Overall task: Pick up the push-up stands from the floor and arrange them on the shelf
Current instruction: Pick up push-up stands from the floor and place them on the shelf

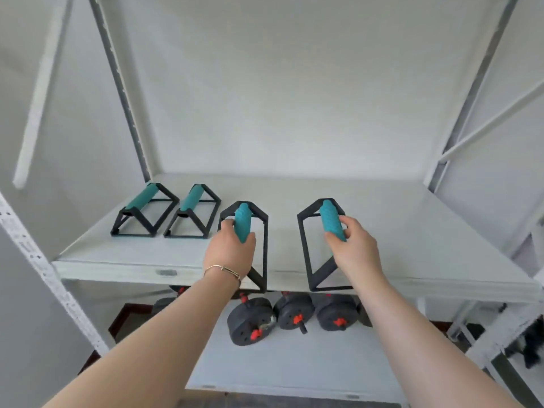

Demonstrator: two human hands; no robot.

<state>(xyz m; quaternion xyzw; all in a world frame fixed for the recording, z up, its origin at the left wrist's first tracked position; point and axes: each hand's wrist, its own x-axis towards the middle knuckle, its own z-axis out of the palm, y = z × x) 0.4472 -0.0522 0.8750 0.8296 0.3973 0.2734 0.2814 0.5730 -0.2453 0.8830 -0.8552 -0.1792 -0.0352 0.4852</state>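
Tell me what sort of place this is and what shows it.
Probably a storage corner for gym gear, perhaps in a home gym. White metal shelving holds teal-gripped push-up stands, and black dumbbells with red collars lie on the lower shelf.

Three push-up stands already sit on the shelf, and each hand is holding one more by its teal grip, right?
No: the head view shows only two stands on the shelf. The left hand and right hand each hold one more.
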